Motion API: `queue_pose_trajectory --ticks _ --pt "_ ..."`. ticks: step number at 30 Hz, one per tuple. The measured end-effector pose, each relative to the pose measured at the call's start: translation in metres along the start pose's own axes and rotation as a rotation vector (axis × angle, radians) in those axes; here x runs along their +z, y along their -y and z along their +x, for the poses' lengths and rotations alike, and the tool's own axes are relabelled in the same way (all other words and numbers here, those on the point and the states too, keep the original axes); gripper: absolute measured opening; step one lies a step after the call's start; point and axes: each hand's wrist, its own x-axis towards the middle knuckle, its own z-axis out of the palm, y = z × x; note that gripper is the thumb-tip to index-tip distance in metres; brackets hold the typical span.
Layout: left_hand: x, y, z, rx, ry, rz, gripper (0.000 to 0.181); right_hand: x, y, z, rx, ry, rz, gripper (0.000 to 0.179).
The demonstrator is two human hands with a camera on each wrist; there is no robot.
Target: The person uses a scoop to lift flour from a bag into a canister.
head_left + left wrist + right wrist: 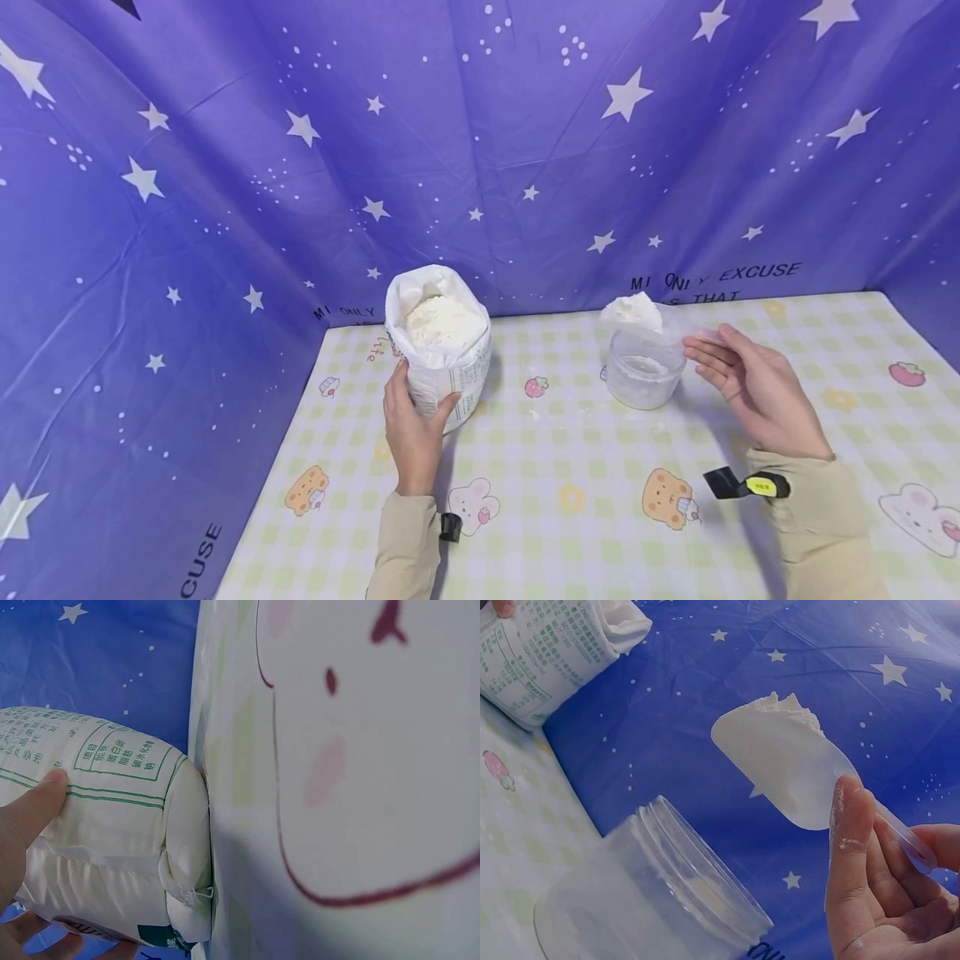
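Note:
An upright white bag of flour (pixel 474 379), printed in green, stands with its top rolled open at the back of the table. Pale flour (pixel 444 323) fills it near the rim. My left hand (pixel 415 437) grips its lower front, the thumb lying across the printed panel (pixel 116 757). Between thumb and fingers, my right hand (pixel 772 396) pinches the handle of a translucent plastic scoop (pixel 802 787). Heaped flour (pixel 636 310) sits in the scoop, which is held above a clear round jar (pixel 642 390). Some white powder shows inside the jar. Powder also dusts my right fingers (pixel 851 825).
A checked cloth (pixel 570 450) with cartoon prints covers the table. Small white specks lie on it between bag and jar. Purple star-patterned curtain (pixel 480 150) hangs close behind the bag and along the left edge.

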Motion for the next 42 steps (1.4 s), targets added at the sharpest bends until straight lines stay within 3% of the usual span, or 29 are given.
queue_pose_trajectory --ticks 15,25,35,42 --pt "0.0 0.0 0.001 0.005 -0.004 0.002 0.089 -0.013 0.012 -0.009 -0.034 -0.023 -0.064 0.028" --pt "0.0 0.0 0.0 0.002 -0.001 0.002 0.089 -0.018 0.016 -0.013 -0.043 -0.01 -0.082 0.035" --pt "0.001 0.002 0.0 0.016 -0.01 0.002 0.089 -0.016 0.019 -0.016 -0.052 -0.097 -0.259 0.033" --pt "0.001 0.003 0.0 0.0 0.001 0.003 0.089 -0.014 0.02 -0.016 -0.062 -0.122 -0.317 0.03"
